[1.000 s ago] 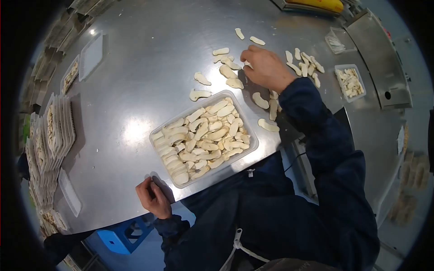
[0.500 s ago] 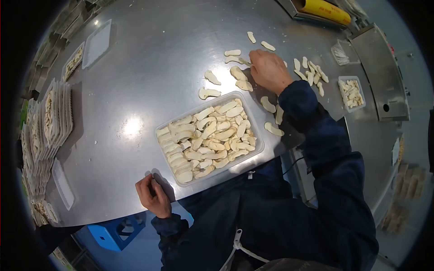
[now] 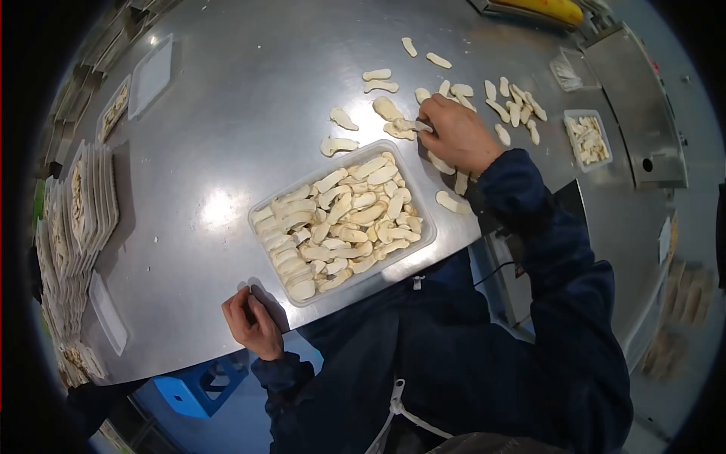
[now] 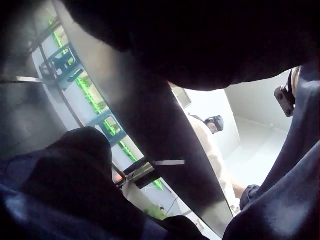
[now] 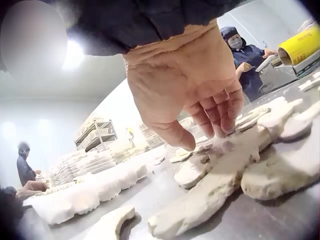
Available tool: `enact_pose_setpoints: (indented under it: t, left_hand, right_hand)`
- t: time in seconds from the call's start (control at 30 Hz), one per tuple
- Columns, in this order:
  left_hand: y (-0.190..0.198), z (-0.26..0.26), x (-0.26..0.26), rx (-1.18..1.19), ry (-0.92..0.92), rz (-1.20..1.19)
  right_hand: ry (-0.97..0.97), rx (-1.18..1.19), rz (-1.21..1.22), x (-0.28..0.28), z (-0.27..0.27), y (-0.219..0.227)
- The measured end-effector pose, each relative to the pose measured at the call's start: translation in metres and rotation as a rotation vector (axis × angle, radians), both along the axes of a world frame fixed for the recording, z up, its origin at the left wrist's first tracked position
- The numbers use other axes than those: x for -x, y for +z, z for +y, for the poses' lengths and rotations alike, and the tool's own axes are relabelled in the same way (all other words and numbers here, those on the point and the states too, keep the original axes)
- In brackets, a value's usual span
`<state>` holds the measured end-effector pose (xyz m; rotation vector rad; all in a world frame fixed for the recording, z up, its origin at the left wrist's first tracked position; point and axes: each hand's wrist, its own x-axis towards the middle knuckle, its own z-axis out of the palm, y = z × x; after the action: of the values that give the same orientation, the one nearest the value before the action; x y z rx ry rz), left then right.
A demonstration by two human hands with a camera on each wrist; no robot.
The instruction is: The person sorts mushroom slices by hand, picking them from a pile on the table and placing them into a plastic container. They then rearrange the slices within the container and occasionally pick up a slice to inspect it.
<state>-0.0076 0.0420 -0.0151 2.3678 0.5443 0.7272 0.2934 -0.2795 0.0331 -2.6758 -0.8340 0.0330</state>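
My right hand (image 3: 463, 138) is over the loose pale slices beyond the tray, its fingertips on one end of a long slice (image 3: 412, 125). That slice overlaps another (image 3: 399, 133). In the right wrist view the hand (image 5: 187, 87) has thumb and fingers bent down at a long slice (image 5: 200, 200); the exact contact is blurred. A clear tray (image 3: 432, 240) full of slices lies near the table's front edge. Left of it, my left hand (image 3: 253, 325) rests at the edge with fingers loosely curled and nothing visible in them. The left wrist view shows no left hand, mostly dark sleeve.
Stacked filled trays (image 3: 94, 197) stand at the left, with a flat white tray (image 3: 150, 77) behind. At the right are a small box of pieces (image 3: 587, 139), a clear container (image 3: 566, 69) and a metal machine (image 3: 639, 106). A yellow roll (image 3: 548, 9) lies at the back.
My right hand has come nearer, drawing a slice away from the upper group toward the two slices above the tray. Several slices formerly behind the hand now show. The left hand stays by the table edge.
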Motion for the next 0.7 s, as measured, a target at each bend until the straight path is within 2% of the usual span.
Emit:
enact_pose_setpoints:
  t: [0.2, 0.5, 0.7]
  left_hand:
    - [0.002, -0.002, -0.001, 0.02, -0.002, -0.028]
    - [0.001, -0.001, -0.001, 0.043, -0.004, -0.044]
    - [0.004, -0.002, 0.0, 0.039, 0.006, -0.031]
  right_hand:
    - [0.008, -0.024, -0.057, -0.001, 0.006, -0.005]
    - [-0.044, 0.092, 0.071, -0.002, 0.012, 0.007]
    - [0.031, 0.02, 0.045, -0.004, 0.007, 0.0]
